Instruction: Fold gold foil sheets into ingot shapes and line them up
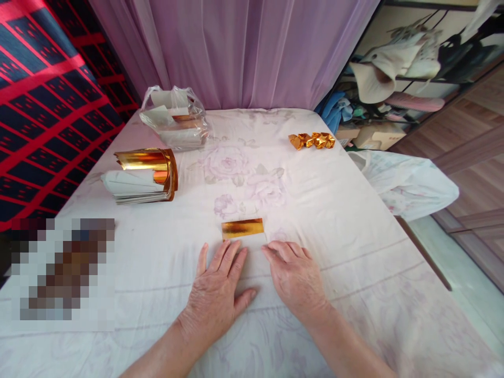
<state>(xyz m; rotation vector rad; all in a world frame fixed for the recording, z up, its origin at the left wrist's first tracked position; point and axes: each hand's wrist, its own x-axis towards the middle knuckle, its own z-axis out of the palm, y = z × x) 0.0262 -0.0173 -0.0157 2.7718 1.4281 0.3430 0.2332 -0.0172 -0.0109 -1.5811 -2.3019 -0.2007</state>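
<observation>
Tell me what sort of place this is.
Probably a room in a home: a flower-patterned cloth covers the work surface, a long purple curtain hangs behind it, and cluttered shelves stand to the right.

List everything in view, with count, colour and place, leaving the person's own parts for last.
Table: one, pale floral cover, centre
Gold paper: one piece, gold, mid-table
Paper stack: one, gold and white, table's left
Clear bag: one, transparent, papers inside, table's far left
Folded foil: cluster, count unclear, gold, table's far right
Curtain: one, purple, behind table
Patterned fabric: one, red and navy, left
Shelf items: several, mixed colours, upper right
White bag: one, white, right of table
Pixelated patch: one, contents unreadable, left
Left hand: one, bare, paper's near edge
Right hand: one, bare, paper's near right
</observation>
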